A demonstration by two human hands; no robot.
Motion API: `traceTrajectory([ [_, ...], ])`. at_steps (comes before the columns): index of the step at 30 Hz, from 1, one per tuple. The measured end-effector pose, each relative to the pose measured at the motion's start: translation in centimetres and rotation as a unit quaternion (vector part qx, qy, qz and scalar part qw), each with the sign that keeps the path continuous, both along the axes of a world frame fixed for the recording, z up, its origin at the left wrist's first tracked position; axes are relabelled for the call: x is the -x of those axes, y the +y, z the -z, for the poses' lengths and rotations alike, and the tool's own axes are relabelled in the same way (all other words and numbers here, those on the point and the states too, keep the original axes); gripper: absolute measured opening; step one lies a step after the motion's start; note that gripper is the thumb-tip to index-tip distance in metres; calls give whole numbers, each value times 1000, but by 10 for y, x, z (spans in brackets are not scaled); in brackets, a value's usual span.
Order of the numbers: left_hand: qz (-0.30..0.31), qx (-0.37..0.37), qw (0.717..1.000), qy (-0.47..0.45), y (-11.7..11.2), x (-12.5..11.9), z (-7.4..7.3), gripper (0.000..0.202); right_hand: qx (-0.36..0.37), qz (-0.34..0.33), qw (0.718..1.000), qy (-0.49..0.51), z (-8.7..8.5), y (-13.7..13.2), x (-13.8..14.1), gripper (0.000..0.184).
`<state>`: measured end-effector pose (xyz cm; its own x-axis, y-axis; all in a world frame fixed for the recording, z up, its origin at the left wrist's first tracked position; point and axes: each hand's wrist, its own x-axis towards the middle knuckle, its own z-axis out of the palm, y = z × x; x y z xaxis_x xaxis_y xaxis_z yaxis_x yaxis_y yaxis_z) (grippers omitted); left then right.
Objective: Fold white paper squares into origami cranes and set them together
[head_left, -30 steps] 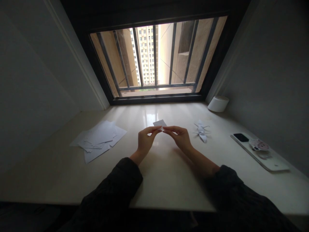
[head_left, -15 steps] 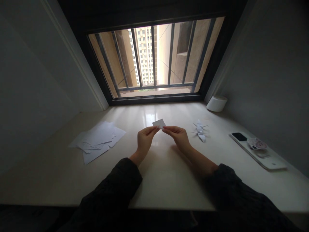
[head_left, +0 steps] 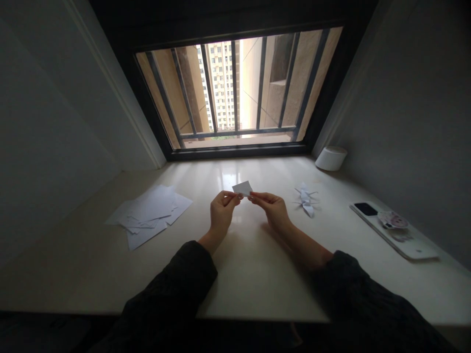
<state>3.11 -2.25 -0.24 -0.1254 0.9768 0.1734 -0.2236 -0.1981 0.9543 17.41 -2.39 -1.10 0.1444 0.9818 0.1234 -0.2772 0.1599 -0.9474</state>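
Note:
A small folded piece of white paper (head_left: 242,187) is held up above the pale sill, near the middle of the view. My left hand (head_left: 222,211) pinches its lower left edge between thumb and fingers. At its lower right corner, my right hand (head_left: 273,208) is closed in a pinch as well. The fingertips of both hands nearly meet below the paper and cover its lower edge. Folded white paper figures (head_left: 306,201) with thin pointed ends lie in a row to the right of my right hand.
Loose white paper sheets (head_left: 150,213) lie overlapping on the left of the sill (head_left: 253,289). On the right rests a white phone (head_left: 401,240) with a cartoon grip on its back. A white cylindrical object (head_left: 331,158) stands by the barred window (head_left: 235,153).
My left fingers have shifted slightly on the paper, with the index finger more bent and raised. The paper and my right hand stay almost where they were.

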Motion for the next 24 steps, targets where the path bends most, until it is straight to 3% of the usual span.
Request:
traceTrajectory([
  [9,1,25,999,-29,-5,-3,-9,24,-3,-9,1000,10,-2,-2,2,23],
  [24,9,9,1000,-12,-4,-1,-6,27,-18,-15,1000,-3,1,0,2,26],
])
